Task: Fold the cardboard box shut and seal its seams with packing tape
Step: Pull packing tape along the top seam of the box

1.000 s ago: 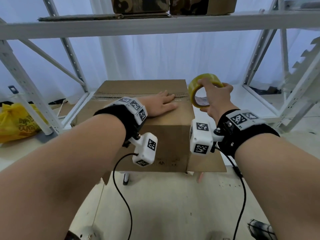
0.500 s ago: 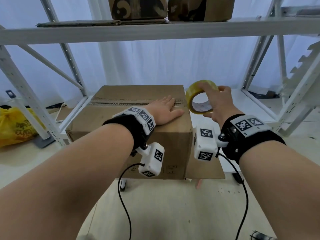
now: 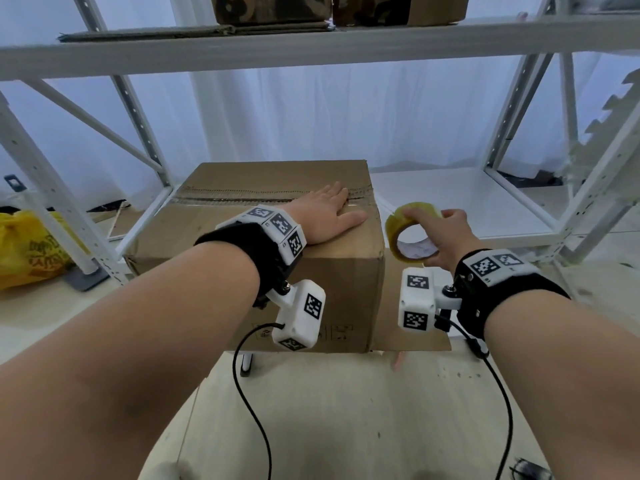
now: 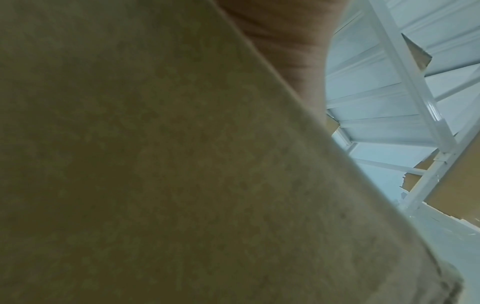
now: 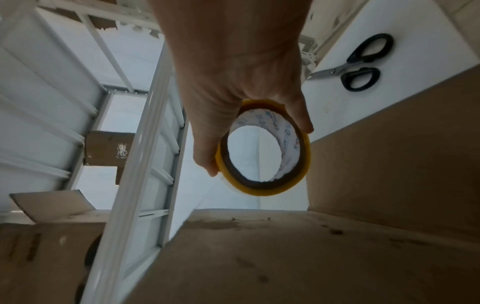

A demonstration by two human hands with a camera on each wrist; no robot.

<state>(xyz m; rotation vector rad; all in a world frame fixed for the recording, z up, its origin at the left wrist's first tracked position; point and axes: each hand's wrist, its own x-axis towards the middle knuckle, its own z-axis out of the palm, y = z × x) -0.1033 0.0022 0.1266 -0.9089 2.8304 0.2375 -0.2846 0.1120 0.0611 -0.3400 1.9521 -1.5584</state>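
The left hand lies flat with straight fingers on top of the box, pressing the flaps down near the right end of the middle seam. The right hand grips the roll of tape, fingers curled over its rim, just beside the box's right edge.

Over the last second the roll has come down from level with the box top to hang lower, off the right side, while the left hand has stayed put. That suggests the tape is being brought to the end of the seam to start or finish a strip; whether any tape is already on the seam is hard to tell from the head view.

A loose cardboard flap sticks out under the right hand and could catch the tape. Scissors lie on the white shelf beyond the right hand, within reach for cutting. A yellow bag sits far out past the left arm, and the shelf frame crosses above both hands.
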